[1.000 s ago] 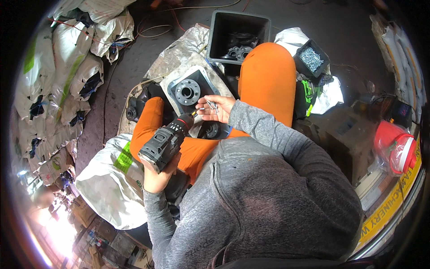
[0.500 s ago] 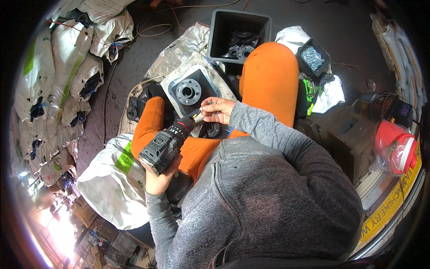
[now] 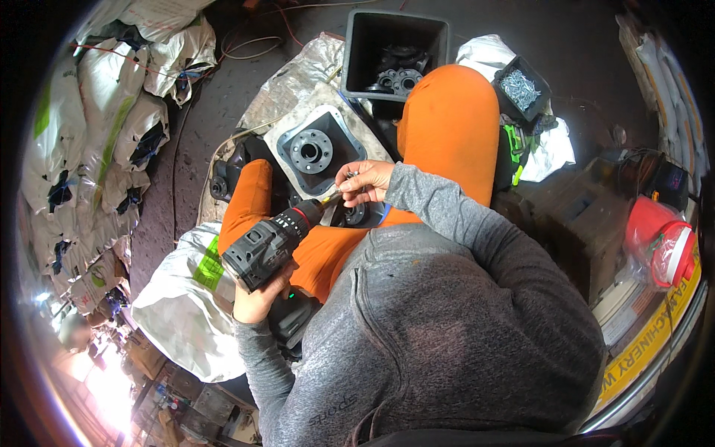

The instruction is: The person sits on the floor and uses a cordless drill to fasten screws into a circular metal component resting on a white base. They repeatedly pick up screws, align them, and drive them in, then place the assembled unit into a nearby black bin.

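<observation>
My left hand [image 3: 257,301] is wrapped round the grip of a black cordless drill [image 3: 259,252] with a red ring. The drill lies across my left thigh, its bit pointing up and right at my right hand. My right hand [image 3: 366,181] has its fingertips pinched on small silver screws [image 3: 350,177], just off the bit's yellowish tip. Beyond the hands, a black funnel-like part with a round, holed flange [image 3: 311,151] stands on a pale board between my legs, its square rim silvery. Another dark round part [image 3: 356,214] is partly hidden under my right hand.
A deep black bin [image 3: 357,52] with dark flanged parts stands ahead. To its right, a small black tray [image 3: 520,91] holds many silver screws. White sacks [image 3: 112,97] are piled at the left, and another sack [image 3: 190,298] lies by my left leg. A red container [image 3: 655,238] is at far right.
The drill's body has shifted a little left with my left hand, and its battery now shows below with a green light. My right hand has barely moved; its fingers have curled slightly.
</observation>
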The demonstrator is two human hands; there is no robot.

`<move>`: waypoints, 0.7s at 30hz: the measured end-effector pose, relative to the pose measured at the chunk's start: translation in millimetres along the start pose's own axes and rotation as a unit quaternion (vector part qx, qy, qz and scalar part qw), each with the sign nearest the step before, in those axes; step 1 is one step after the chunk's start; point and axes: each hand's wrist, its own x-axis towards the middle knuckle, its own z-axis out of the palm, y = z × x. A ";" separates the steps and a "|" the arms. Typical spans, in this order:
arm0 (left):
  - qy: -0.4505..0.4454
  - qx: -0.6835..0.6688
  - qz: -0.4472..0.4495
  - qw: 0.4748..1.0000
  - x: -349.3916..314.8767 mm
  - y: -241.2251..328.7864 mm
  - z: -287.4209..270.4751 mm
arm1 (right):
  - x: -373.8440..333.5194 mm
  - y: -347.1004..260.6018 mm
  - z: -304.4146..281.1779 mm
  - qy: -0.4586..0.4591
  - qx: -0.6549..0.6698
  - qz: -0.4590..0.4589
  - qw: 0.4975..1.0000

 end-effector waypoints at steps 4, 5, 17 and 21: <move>0.010 0.157 0.057 0.986 2.8 7.6 9.0 | 0.6 -3.8 -1.2 -0.008 -0.024 0.022 0.999; -0.012 0.198 0.124 0.972 3.6 9.2 11.4 | 0.9 -3.8 -1.8 0.003 -0.032 0.031 0.999; 0.041 0.281 0.226 0.932 67.6 3.2 7.6 | 76.5 -24.3 -37.3 0.423 -0.061 -0.151 0.892; 0.035 0.277 0.181 0.943 93.7 -1.6 11.1 | 109.2 -28.7 -48.3 0.428 -0.234 -0.170 0.856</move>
